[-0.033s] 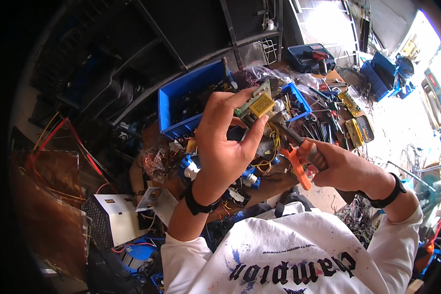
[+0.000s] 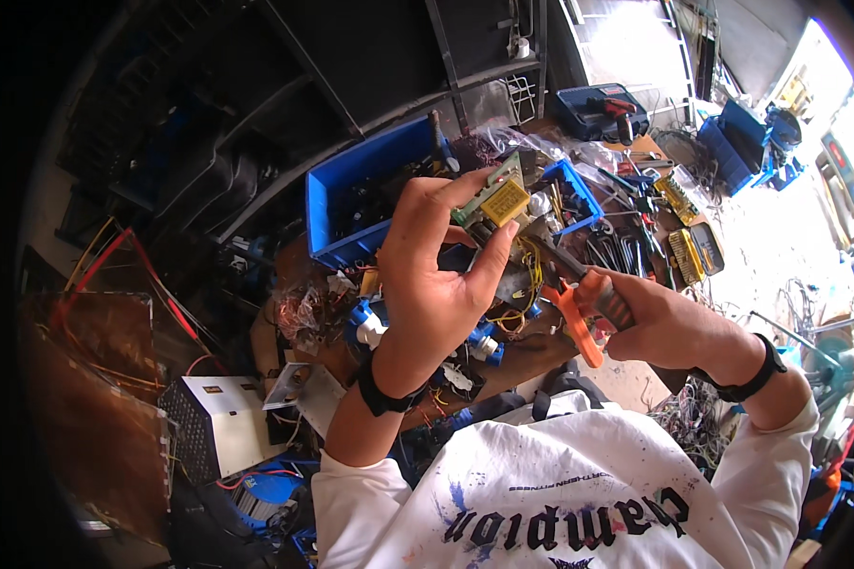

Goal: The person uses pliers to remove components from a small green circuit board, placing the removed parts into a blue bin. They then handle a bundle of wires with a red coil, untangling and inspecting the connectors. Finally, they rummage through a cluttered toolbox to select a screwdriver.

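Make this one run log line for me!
left hand: holding circuit board with yellow block | right hand: holding orange-handled tool | nearby: blue bin

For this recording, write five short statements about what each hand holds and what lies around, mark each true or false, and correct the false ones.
1. The left hand holds a green circuit board with a yellow rectangular block. True.
2. The right hand holds nothing. False: the right hand grips a hand tool with orange-and-grey handles.
3. A large, blue, rectangular plastic bin appears left of the circuit board in the picture. True.
4. Only one wrist wears a black band. False: there is a black band on the left wrist and another on the right wrist.
5. The white metal box with a perforated side stands at the picture's right edge. False: that white metal box is at the lower left.
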Action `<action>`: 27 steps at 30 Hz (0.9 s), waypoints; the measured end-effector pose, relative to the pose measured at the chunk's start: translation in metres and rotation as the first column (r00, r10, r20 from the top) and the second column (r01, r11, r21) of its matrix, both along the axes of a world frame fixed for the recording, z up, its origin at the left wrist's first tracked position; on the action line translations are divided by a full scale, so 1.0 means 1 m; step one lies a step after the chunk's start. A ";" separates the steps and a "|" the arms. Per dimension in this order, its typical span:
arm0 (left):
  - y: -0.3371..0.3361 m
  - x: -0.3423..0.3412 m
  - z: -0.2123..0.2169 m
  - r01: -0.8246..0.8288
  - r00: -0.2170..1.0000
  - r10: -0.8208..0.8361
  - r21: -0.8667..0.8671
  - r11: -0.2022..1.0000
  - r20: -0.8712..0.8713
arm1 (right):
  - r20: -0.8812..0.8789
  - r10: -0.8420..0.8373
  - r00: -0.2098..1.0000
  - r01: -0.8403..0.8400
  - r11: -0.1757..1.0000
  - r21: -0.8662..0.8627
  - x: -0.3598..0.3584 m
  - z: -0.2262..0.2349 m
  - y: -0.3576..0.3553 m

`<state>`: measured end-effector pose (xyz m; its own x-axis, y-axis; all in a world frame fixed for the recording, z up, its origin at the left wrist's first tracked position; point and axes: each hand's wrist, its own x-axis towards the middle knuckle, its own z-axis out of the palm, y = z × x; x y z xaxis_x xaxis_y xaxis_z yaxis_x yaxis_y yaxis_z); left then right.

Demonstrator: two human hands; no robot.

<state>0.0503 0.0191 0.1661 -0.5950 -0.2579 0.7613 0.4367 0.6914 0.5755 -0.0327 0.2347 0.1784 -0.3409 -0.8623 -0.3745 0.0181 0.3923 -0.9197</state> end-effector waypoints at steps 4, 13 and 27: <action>0.001 -0.001 -0.002 -0.003 1.000 0.003 0.020 1.000 0.014 | -0.025 -0.005 1.000 0.008 0.995 0.102 0.001 0.009 -0.002; 0.000 -0.007 -0.008 0.005 1.000 -0.007 0.067 0.998 0.026 | -0.154 0.017 0.988 -0.007 0.998 0.062 -0.004 -0.005 0.000; 0.002 -0.008 -0.008 0.047 0.996 -0.061 0.207 0.977 0.062 | -0.069 -0.054 0.996 0.058 0.997 0.055 0.000 0.006 0.001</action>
<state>0.0419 0.0214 0.1586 -0.6607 -0.3701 0.6531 0.4253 0.5323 0.7320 -0.0324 0.2356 0.1846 -0.4139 -0.8192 -0.3971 -0.0197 0.4442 -0.8957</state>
